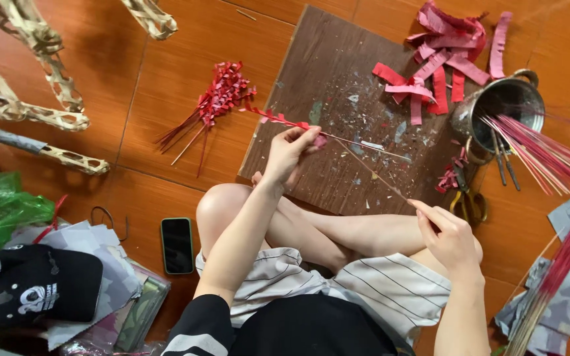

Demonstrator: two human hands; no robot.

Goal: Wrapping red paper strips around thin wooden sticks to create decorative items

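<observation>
A person sits cross-legged on an orange tiled floor (166,99), seen from above. The left hand (289,153), near the centre of the frame, pinches a thin bamboo stick (371,175) between thumb and fingertips, closed on the point where a red paper strip (278,118) meets it. The strip runs from the fingers up and to the left. The right hand (448,236), at lower right of centre, is closed on the stick's other end, so the stick slants between the two hands, which are well apart.

Under the stick lies a dark wooden board (338,72), flecked with paper scraps and dried paste. To the left of the board, on the floor, rests a bundle of finished sticks with red paper fringes (216,102). At the upper right of the board sits a heap of cut red and pink paper strips (443,56). Just beside it stands a metal pot (499,105) holding pink-dyed sticks (542,155) that fan out to the right. Yellow-handled scissors (470,201) lie below the pot.

A black phone (177,245) lies on the floor by the left knee. At lower left are a black cap (41,290) and a green plastic bag (1,207); woven bamboo frames (28,79) fill the upper left.
</observation>
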